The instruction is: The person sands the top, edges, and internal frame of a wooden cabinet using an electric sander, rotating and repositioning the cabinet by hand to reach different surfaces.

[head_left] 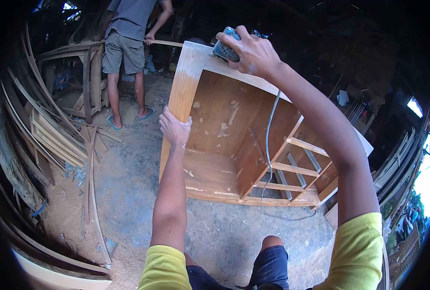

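A wooden cabinet (186, 77) stands before me with its open front facing me. Pale filler patches mark its inner panels. My right hand (253, 52) is closed over a blue electric sander (226, 44), which rests on the cabinet's upper edge near the left corner. The surface around that corner looks whitish and dusty. Lower down, my left hand (175, 126) grips the left side of the cabinet frame, its fingers partly wrapped around the edge. A grey power cord (271, 126) hangs across the cabinet front. Part of the sander is hidden behind my fingers.
Another person (128, 43) stands at the back left, one hand on a long wooden strip (169, 43). Curved wood offcuts (55, 135) pile up along the left. Metal drawer runners (296, 169) sit in the cabinet's right section. The cord trails onto the concrete floor (215, 232).
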A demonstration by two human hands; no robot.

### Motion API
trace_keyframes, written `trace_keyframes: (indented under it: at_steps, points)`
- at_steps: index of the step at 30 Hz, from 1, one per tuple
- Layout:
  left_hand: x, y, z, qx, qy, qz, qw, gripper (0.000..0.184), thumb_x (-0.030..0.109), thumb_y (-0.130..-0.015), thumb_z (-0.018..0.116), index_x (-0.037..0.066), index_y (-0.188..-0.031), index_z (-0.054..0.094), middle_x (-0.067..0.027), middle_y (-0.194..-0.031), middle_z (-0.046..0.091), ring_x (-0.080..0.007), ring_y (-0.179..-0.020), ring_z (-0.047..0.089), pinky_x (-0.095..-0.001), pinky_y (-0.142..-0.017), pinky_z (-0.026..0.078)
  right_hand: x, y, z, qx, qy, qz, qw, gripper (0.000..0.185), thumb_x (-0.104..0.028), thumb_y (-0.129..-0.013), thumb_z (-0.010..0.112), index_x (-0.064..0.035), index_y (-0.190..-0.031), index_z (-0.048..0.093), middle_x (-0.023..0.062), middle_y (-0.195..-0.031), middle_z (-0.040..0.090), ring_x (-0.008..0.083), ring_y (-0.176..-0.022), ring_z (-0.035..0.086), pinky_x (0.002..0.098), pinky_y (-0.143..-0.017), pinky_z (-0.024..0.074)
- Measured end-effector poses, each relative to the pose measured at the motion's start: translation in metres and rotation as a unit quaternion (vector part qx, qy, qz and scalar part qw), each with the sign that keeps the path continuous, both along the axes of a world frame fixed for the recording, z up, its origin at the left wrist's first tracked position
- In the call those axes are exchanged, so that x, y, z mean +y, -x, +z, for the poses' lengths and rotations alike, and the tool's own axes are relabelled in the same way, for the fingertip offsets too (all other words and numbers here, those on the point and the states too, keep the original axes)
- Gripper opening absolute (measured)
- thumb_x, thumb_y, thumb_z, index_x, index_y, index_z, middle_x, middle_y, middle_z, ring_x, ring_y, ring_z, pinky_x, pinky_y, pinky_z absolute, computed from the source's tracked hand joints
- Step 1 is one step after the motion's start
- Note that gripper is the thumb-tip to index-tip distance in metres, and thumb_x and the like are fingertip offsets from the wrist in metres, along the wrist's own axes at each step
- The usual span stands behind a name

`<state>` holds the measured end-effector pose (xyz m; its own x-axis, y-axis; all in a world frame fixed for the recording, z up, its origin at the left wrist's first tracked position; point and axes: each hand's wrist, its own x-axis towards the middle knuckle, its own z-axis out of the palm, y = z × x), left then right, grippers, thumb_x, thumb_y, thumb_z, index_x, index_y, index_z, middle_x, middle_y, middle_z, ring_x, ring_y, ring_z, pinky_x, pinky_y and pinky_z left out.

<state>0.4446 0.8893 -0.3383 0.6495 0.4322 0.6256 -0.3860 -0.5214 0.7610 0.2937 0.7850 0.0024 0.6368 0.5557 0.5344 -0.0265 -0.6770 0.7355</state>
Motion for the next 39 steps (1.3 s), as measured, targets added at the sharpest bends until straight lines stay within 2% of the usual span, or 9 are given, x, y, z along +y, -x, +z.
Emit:
trace_keyframes:
  at_steps: [5, 8, 14, 17, 19, 25, 28, 31, 39]
  points:
    - [0.001, 0.001, 0.0, -0.003, -0.021, -0.002, 1.0, 0.108, 0.04, -0.074, 0.098, 0.001, -0.156, 0.039, -0.0211, -0.13, 0.055, -0.0425, -0.126, 0.057, -0.0576, -0.102, 0.051, 0.038, -0.018, -0.047, -0.066, -0.179, 0.098, 0.977, 0.082, -0.02, -0.083, 0.086, -0.0254, -0.155, 0.048, 0.028, -0.128, 0.056, 0.0461, -0.1, 0.077, 0.0503, -0.077, 0.0657]
    - [-0.002, 0.001, 0.003, -0.004, -0.023, -0.001, 1.0, 0.108, 0.039, -0.074, 0.098, 0.0, -0.155, 0.039, -0.0217, -0.132, 0.056, -0.0433, -0.127, 0.057, -0.0584, -0.103, 0.05, 0.009, -0.001, -0.081, -0.081, -0.233, 0.077, 0.966, 0.082, -0.024, -0.083, 0.087, -0.025, -0.156, 0.048, 0.027, -0.127, 0.055, 0.0464, -0.097, 0.076, 0.052, -0.076, 0.0651]
    - [0.001, 0.002, 0.002, -0.005, -0.017, 0.01, 1.0, 0.109, 0.039, -0.073, 0.099, 0.0, -0.155, 0.039, -0.0225, -0.132, 0.056, -0.0438, -0.126, 0.057, -0.058, -0.103, 0.051, -0.103, 0.045, -0.127, -0.319, -0.382, 0.063, 0.865, 0.073, -0.037, -0.086, 0.085, -0.0211, -0.15, 0.055, 0.0237, -0.112, 0.058, 0.0444, -0.073, 0.073, 0.0536, -0.062, 0.0634]
    - [-0.001, 0.004, 0.007, 0.007, -0.014, 0.002, 1.0, 0.109, 0.038, -0.072, 0.099, 0.0, -0.155, 0.039, -0.0228, -0.132, 0.056, -0.0439, -0.126, 0.058, -0.0574, -0.102, 0.052, -0.101, 0.041, -0.127, -0.35, -0.406, 0.055, 0.842, 0.075, -0.036, -0.086, 0.085, -0.0182, -0.151, 0.053, 0.0257, -0.112, 0.058, 0.046, -0.073, 0.073, 0.0535, -0.062, 0.063]
    - [0.001, 0.006, 0.008, 0.018, -0.006, -0.015, 1.0, 0.111, 0.037, -0.072, 0.098, -0.004, -0.155, 0.037, -0.027, -0.136, 0.056, -0.0479, -0.131, 0.055, -0.0585, -0.11, 0.047, -0.076, 0.032, -0.122, -0.322, -0.422, 0.065, 0.845, 0.075, -0.036, -0.086, 0.087, -0.019, -0.151, 0.054, 0.0246, -0.113, 0.06, 0.0467, -0.08, 0.075, 0.0544, -0.069, 0.0643]
    - [0.004, 0.008, 0.01, 0.032, -0.006, -0.036, 0.999, 0.112, 0.037, -0.073, 0.098, -0.005, -0.156, 0.035, -0.028, -0.14, 0.053, -0.0486, -0.136, 0.051, -0.0583, -0.114, 0.046, 0.026, -0.011, -0.119, -0.181, -0.382, 0.108, 0.9, 0.082, -0.031, -0.081, 0.089, -0.0237, -0.155, 0.053, 0.0246, -0.119, 0.056, 0.0441, -0.088, 0.077, 0.0516, -0.068, 0.0644]
    - [0.0, 0.0, 0.001, -0.018, -0.025, 0.004, 1.0, 0.112, 0.039, -0.072, 0.099, -0.002, -0.156, 0.037, -0.0253, -0.134, 0.055, -0.0455, -0.13, 0.056, -0.0574, -0.107, 0.05, 0.068, -0.036, -0.119, -0.118, -0.346, 0.108, 0.924, 0.084, -0.025, -0.082, 0.087, -0.0263, -0.157, 0.049, 0.0257, -0.124, 0.053, 0.0457, -0.093, 0.076, 0.0527, -0.074, 0.0651]
    - [0.0, 0.0, 0.002, 0.003, -0.025, -0.004, 1.0, 0.111, 0.039, -0.073, 0.099, -0.001, -0.156, 0.037, -0.0248, -0.136, 0.054, -0.0454, -0.132, 0.055, -0.0582, -0.108, 0.05, 0.091, -0.045, -0.111, -0.098, -0.322, 0.147, 0.93, 0.081, -0.016, -0.079, 0.081, -0.0245, -0.154, 0.05, 0.0255, -0.123, 0.054, 0.0467, -0.09, 0.074, 0.0515, -0.068, 0.0649]
    - [0.002, 0.008, 0.009, 0.056, 0.018, -0.043, 0.997, 0.111, 0.035, -0.074, 0.098, 0.0, -0.158, 0.035, -0.0249, -0.14, 0.053, -0.0468, -0.134, 0.054, -0.0593, -0.109, 0.049, 0.057, -0.028, -0.114, -0.138, -0.343, 0.116, 0.922, 0.086, -0.028, -0.083, 0.09, -0.0289, -0.158, 0.049, 0.0237, -0.127, 0.057, 0.0457, -0.098, 0.076, 0.0531, -0.073, 0.0654]
